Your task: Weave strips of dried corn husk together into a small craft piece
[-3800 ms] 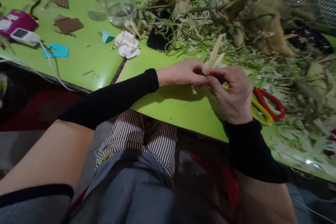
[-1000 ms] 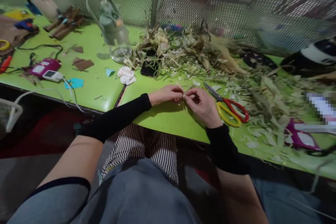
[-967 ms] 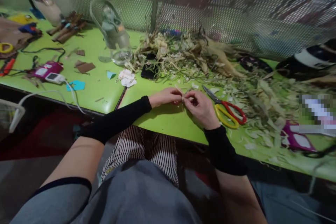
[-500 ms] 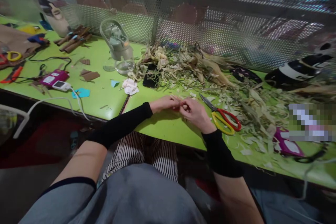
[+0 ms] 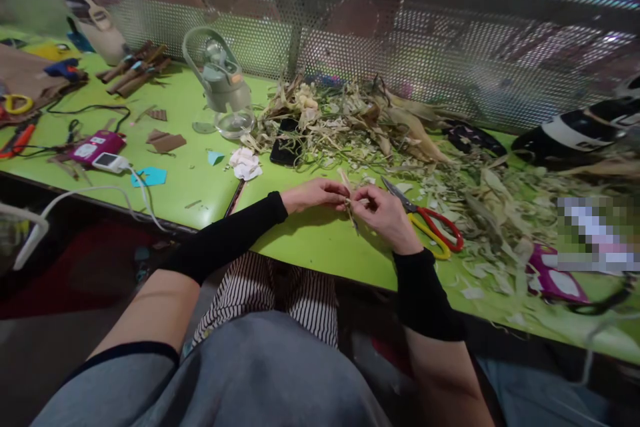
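Observation:
My left hand (image 5: 320, 195) and my right hand (image 5: 383, 212) meet over the green table. Between their pinched fingertips is a thin pale strip of corn husk (image 5: 345, 179), its ends sticking out above and below the fingers. Just to the right of my right hand lie scissors (image 5: 425, 219) with one red and one yellow handle, blades slightly apart. Behind both hands spreads a heap of dried corn husks and shreds (image 5: 345, 123). A black phone (image 5: 285, 147) lies partly under the shreds.
On the left stand a clear bottle with a green lid (image 5: 225, 93), a crumpled tissue (image 5: 245, 164), a purple device with a white cable (image 5: 97, 147) and brown rolls (image 5: 135, 70). A dark bottle (image 5: 575, 130) lies at right. Perforated metal (image 5: 345, 27) closes the back.
My hands have drawn slightly apart, the right one moving right. The husk strip between them now shows more, standing upright. The view has shifted a little.

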Demonstrator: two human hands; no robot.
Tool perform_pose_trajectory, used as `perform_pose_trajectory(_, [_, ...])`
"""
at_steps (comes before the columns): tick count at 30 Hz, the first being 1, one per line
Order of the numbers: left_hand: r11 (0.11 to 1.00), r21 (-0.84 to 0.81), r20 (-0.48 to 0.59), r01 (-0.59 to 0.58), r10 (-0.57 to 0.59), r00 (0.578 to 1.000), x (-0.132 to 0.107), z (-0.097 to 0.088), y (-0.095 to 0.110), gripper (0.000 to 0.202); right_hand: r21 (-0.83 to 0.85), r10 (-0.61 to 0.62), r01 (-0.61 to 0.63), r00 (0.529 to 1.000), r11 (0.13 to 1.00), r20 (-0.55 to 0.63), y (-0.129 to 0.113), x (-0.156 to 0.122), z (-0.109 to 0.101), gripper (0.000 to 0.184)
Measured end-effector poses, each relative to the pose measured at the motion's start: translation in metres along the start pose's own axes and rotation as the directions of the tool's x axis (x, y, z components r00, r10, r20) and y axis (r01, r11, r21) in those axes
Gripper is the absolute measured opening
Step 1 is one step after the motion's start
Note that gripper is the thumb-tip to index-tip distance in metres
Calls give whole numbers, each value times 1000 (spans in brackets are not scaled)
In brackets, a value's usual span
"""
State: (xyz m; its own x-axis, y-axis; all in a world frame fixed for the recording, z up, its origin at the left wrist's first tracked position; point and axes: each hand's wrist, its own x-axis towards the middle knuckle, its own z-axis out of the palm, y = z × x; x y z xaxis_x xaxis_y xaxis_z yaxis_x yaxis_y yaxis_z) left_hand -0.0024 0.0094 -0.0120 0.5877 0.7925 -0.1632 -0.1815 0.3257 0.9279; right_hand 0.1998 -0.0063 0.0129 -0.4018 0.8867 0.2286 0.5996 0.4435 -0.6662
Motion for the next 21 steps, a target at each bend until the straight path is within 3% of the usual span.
perform_pose_trajectory(6, [999,21,-18,-42,42,999,-2,3,-1,4,-10,-41,40,999,999,-18,6,-1,-3,11])
perform_pose_trajectory(14, [994,108,-34,-15,18,999,-2,6,0,8,-98,-249,250,968,963,23,12,0,0,13])
perform_pose_trajectory(21, [1000,-16,-100,-21,19,995,-1,2,-3,2,-58,-243,240,969,969,-51,14,-1,-2,16])
